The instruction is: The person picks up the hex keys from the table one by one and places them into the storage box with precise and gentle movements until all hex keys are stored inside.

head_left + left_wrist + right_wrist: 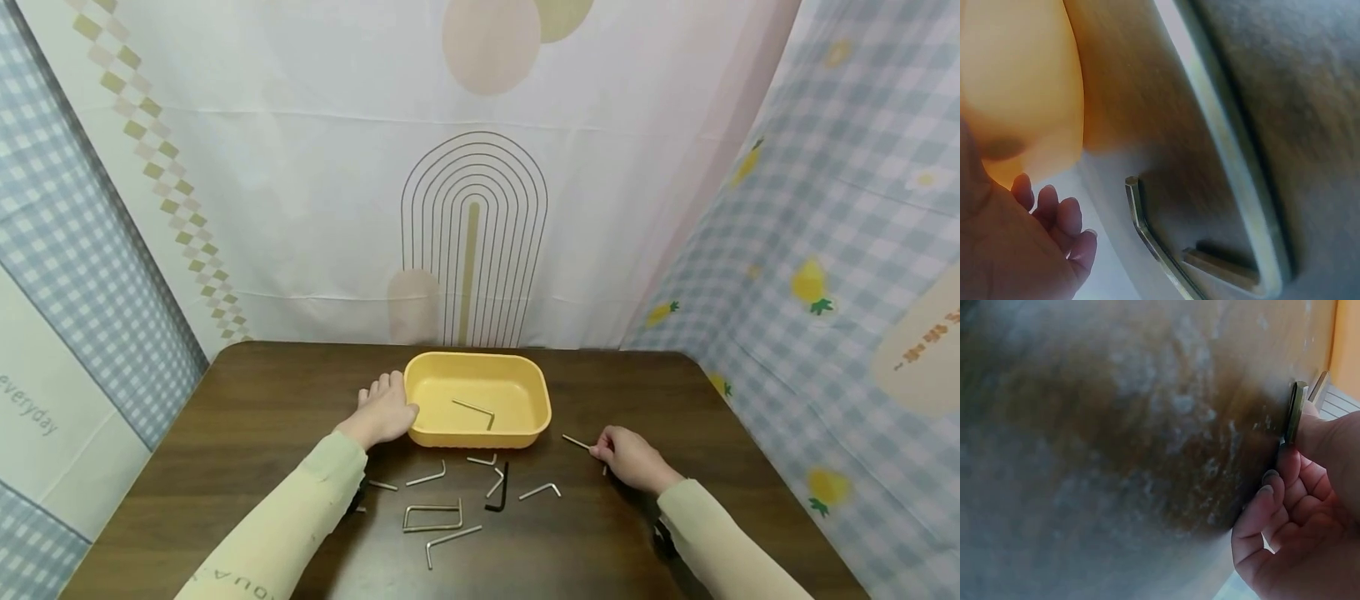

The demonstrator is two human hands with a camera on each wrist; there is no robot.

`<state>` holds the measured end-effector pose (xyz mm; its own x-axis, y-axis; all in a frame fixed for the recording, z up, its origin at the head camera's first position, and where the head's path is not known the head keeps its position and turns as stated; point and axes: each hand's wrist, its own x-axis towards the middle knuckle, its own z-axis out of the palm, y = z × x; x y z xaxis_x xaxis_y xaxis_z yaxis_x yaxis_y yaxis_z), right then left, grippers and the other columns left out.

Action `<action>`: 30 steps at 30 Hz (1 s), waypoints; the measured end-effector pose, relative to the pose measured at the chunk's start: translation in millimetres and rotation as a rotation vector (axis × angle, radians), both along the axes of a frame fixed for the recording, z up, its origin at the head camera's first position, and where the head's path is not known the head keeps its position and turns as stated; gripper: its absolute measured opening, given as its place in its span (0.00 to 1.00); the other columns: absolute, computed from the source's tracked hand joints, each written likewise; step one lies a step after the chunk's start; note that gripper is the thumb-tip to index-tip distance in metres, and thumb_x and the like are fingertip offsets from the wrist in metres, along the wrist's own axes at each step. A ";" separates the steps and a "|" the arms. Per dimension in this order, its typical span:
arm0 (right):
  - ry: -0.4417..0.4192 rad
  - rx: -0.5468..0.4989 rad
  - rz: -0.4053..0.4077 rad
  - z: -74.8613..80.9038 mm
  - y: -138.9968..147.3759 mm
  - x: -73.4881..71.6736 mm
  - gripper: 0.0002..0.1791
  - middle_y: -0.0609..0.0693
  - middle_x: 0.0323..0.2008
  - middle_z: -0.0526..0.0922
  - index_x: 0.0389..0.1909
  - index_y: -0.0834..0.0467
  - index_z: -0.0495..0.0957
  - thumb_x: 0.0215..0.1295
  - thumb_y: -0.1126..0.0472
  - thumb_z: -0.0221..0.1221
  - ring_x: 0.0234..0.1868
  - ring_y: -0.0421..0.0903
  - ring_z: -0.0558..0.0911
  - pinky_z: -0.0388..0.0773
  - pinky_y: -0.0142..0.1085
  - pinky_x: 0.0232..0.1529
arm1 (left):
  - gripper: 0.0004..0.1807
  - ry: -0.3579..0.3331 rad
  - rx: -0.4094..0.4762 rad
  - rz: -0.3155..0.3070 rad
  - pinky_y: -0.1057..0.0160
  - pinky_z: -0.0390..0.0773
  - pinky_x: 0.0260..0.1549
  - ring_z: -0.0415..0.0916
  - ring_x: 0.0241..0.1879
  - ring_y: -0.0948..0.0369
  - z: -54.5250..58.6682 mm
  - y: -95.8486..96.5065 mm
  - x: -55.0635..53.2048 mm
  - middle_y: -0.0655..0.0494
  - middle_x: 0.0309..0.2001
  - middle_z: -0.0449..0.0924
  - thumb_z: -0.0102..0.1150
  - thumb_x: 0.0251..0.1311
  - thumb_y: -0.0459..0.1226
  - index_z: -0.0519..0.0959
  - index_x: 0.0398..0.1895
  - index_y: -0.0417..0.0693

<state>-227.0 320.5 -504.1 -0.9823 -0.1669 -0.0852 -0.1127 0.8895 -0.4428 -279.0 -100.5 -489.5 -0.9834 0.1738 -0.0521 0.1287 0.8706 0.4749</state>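
My left hand (384,411) holds the left end of a yellow plastic tray (480,440), thumb over its rim and fingers along the outside. In the left wrist view, the fingers (1069,219) lie by the tray's wall (1029,75). One brass-coloured hex key (474,407) lies inside the tray. To the right of the tray, my right hand (632,458) pinches another hex key (576,442) low over the table; its long arm points toward the tray and its short end shows below the fingers. In the right wrist view, that hex key (1298,412) sticks out beside the thumb.
Several L-shaped hex keys lie in front of the tray: a black hex key (505,487), a silver hex key (540,490), a longer hex key (452,537) and brass hex keys (432,528) forming a rectangle. Printed curtains (315,208) hang behind the brown table (300,383).
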 end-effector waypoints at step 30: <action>0.152 -0.158 0.049 22.5 18.4 -17.1 0.10 0.49 0.27 0.71 0.37 0.59 0.72 0.73 0.55 0.52 0.26 0.45 0.68 0.67 0.39 0.30 | 0.23 -0.003 0.012 -0.006 0.48 0.55 0.45 0.60 0.43 0.49 2.5 2.9 -0.5 0.46 0.43 0.62 0.50 0.63 0.43 0.62 0.54 0.38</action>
